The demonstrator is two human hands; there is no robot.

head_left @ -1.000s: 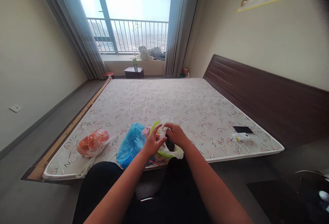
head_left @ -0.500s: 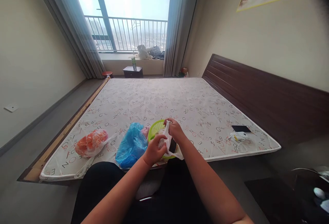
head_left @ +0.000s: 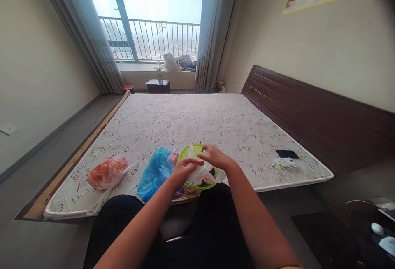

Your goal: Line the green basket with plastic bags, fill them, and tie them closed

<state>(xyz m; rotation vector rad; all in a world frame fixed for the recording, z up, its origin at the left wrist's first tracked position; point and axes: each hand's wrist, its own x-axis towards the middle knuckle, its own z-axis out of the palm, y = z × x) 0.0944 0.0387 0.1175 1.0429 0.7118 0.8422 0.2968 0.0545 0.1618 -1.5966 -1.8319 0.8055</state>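
Note:
A green basket rests at the mattress's near edge, with a white plastic bag and something dark inside it. My left hand is over the basket's left side, its fingers bent on the upper part of the white bag. Just right of it, my right hand hovers over the basket with thumb and fingers curved apart; nothing shows between them. A blue plastic bag lies left of the basket, beside a pink item. Farther left is a knotted white bag with orange contents.
A patterned mattress spreads ahead, with a dark headboard on the right. A black phone and a white charger with cable lie at its right. A small dark cabinet stands by the window.
The white bag, earlier pulled up between both hands, now sits lower in the basket. My right hand has let go of it and opened. The view has shifted slightly.

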